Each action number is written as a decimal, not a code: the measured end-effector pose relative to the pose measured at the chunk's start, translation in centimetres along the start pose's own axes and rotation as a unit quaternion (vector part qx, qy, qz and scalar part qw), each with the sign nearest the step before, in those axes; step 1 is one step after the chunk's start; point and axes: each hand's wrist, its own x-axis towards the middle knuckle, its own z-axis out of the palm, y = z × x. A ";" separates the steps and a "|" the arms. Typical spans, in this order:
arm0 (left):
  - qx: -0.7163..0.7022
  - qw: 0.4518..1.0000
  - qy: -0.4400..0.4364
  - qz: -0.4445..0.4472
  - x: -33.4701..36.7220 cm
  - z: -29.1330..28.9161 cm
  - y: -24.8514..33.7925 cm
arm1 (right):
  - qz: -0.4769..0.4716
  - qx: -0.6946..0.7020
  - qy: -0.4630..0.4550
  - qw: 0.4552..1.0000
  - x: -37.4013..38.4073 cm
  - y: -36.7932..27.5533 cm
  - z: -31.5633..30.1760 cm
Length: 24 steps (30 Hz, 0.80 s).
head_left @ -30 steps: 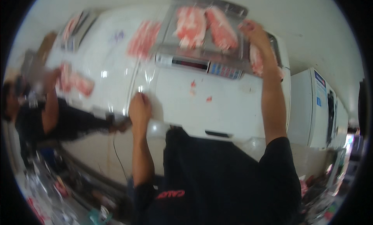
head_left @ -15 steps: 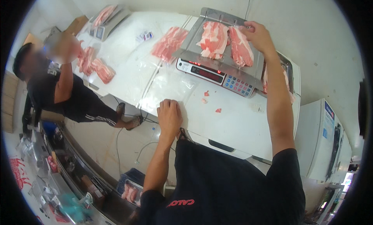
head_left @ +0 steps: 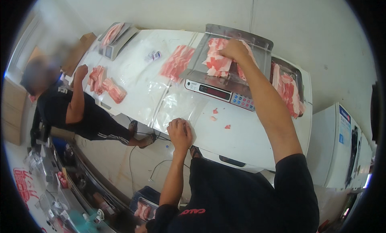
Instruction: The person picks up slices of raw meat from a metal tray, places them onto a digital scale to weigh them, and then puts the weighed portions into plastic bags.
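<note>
Sliced pork belly lies in two stacks on the steel tray [head_left: 197, 64] of a digital scale [head_left: 209, 91]. My right hand [head_left: 235, 50] reaches over the tray, fingers closed on the upper edge of the left pork belly stack [head_left: 217, 64]; the fingertips are partly hidden. Behind my wrist and forearm, the right stack is mostly covered. My left hand [head_left: 180, 133] rests at the table's front edge, fingers curled, beside a clear plastic bag [head_left: 173, 106]. Whether it pinches anything is hidden.
Pork slices under plastic [head_left: 177, 62] lie left of the scale. A tray of pork [head_left: 287, 88] is at right. Small meat scraps [head_left: 227, 127] dot the table [head_left: 249, 140]. At far left a co-worker [head_left: 56, 100] stands near more pork [head_left: 106, 84] and a second scale [head_left: 116, 42].
My right hand has shifted from the right stack to the left one on the scale tray. My left hand stays at the table edge. The co-worker's raised hand has come down.
</note>
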 end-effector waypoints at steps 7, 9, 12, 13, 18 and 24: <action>-0.004 1.000 0.001 0.003 0.9 -0.5 0.8 | 0.056 0.098 -0.013 0.994 2.9 2.9 1.5; -0.008 1.000 -0.006 -0.014 0.9 -0.5 0.9 | 0.052 0.101 -0.024 0.993 4.1 3.9 2.0; -0.011 1.000 0.001 -0.011 0.9 -0.6 1.3 | 0.043 0.091 0.029 0.995 4.7 4.0 1.9; -0.010 1.000 0.007 -0.008 1.1 -0.7 1.4 | 0.065 0.094 0.085 0.990 4.7 3.6 2.0; 0.016 0.999 0.028 -0.031 -0.9 -2.4 -0.5 | -0.091 -0.113 0.106 0.984 0.6 -3.3 2.4; -0.006 1.000 0.015 -0.003 0.4 -0.4 0.6 | -0.143 -0.006 0.174 0.974 3.6 1.7 0.6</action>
